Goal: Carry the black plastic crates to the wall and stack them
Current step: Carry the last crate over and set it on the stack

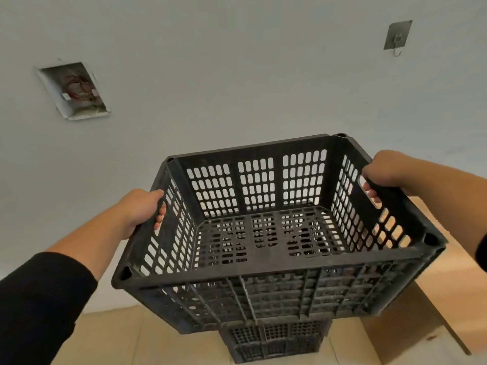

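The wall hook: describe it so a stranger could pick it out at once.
Start from the white wall behind the held black crate and look to its upper right. The wall hook is a small grey square plate with a metal hook, unlike the open wiring recess at left.

Both my arms stretched forward, elbows slightly bent, black sleeves pushed up to mid-forearm, forearms bare. My left hand [141, 210] grips left handle slot of crate [276, 248]: palm on outside, thumb over top rim, fingertips [159, 219] curled through slot and showing inside. My right hand [387, 171] grips right handle slot same way: knuckles outward, fingers hooked through opening. Right hand sits higher and farther forward than left. Wrists roughly straight, in line with forearms.
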Demonstrator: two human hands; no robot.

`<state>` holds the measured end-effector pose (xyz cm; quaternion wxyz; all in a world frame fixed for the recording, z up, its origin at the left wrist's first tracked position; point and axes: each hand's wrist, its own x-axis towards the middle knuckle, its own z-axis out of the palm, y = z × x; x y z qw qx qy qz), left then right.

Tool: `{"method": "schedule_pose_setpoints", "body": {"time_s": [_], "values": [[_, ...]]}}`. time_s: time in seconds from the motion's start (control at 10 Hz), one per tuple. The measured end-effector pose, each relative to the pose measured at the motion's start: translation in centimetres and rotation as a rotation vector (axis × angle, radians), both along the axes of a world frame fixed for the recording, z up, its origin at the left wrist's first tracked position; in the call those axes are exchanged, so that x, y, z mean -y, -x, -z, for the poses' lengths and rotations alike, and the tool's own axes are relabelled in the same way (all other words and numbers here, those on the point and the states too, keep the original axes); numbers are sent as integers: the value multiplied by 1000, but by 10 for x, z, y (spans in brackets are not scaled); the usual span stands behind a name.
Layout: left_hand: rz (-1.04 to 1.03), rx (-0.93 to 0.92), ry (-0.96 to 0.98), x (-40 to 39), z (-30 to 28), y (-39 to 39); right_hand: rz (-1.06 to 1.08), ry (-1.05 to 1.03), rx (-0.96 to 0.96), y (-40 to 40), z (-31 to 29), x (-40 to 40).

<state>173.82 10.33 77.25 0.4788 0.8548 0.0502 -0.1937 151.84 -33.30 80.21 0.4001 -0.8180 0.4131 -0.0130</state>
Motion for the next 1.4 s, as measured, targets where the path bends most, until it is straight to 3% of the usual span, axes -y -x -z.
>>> {"method": "schedule_pose_setpoints", "body": {"time_s": [0.4,0.7,0.8,1.1,1.3,1.4], "values": [[-39,-27,-37,51,36,-89,-55,211,-62,-87,37,34],[-12,-15,-93,78,48,-118,-59,177,-72,-126,70,67],[-6,-55,-120,82,58,-119,45,12,-59,-130,75,60],[-7,-30,-180,82,64,-118,-249,406,-453,-136,62,45],[7,-11,-203,78,69,-116,-201,331,-355,-126,65,38],[-4,-26,-203,73,72,-119,-63,260,-187,-137,91,63]]}}
